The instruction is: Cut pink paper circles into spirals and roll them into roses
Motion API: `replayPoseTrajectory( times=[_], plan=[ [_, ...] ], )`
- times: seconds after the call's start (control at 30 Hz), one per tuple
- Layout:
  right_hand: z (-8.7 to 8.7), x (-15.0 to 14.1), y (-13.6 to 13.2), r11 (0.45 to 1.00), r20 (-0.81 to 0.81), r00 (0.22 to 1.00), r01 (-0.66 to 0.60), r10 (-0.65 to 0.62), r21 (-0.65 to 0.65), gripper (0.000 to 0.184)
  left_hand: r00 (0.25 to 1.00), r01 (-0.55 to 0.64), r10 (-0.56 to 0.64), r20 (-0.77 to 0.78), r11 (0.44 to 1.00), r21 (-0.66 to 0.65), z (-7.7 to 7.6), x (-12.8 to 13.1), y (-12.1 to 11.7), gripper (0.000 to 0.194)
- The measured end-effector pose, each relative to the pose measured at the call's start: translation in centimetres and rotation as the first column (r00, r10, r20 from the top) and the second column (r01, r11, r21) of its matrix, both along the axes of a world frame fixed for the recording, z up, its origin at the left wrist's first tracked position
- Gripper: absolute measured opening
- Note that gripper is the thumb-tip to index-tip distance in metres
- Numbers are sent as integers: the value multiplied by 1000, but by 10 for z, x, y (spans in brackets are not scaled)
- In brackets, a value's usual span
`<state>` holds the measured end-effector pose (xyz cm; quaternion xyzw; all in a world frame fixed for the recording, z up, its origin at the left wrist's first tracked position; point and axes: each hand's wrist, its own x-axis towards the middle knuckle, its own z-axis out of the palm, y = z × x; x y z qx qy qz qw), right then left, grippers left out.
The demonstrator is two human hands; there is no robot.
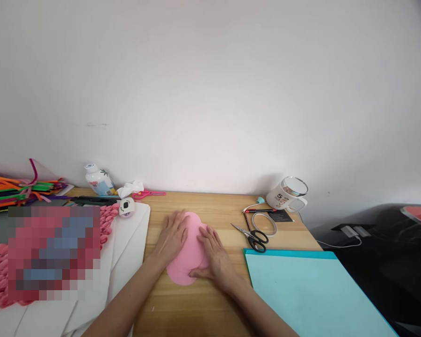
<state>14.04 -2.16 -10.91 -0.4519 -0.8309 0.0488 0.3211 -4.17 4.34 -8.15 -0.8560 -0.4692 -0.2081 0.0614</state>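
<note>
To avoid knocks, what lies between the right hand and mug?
Between the right hand and mug, the head view shows black-handled scissors, a looped white cable and a slim red item.

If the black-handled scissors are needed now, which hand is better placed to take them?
Probably the right hand: it is nearer the black-handled scissors, right of the pink paper. The left hand is at the paper's left edge.

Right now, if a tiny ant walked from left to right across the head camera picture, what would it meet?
Colourful pipe cleaners, white bottle, left hand, pink paper, right hand, black-handled scissors, white mug.
</note>
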Motion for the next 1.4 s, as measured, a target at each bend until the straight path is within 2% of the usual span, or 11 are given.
replayPoseTrajectory(
  times=[0.17, 0.63, 1.0, 1.13, 1.4],
  plan=[
    [3, -2, -3, 1000, -28, 999, 22, -23, -21, 88, 996, 43, -45, -73, 999, -17, -5, 1, 0, 38],
    [4, 2, -3, 999, 13, 1000, 24, -23, -45, 93, 997, 72, -72, 6, 991, -109, -1, 2, 4, 40],
    [11, 4, -2, 991, -9, 999, 39, -40, -125, 81, 999, 49, -50, -9, 994, -100, 1, 5, 2, 35],
    [13, 4, -6, 992, -2, 1000, 31, -31, -120, 73, 999, 41, -41, -1, 992, -123, 4, 7, 0, 34],
    [15, 8, -2, 993, 34, 999, 45, -42, -105, 73, 999, 50, -49, 14, 992, -115, 1, 6, -1, 34]
  ],
)
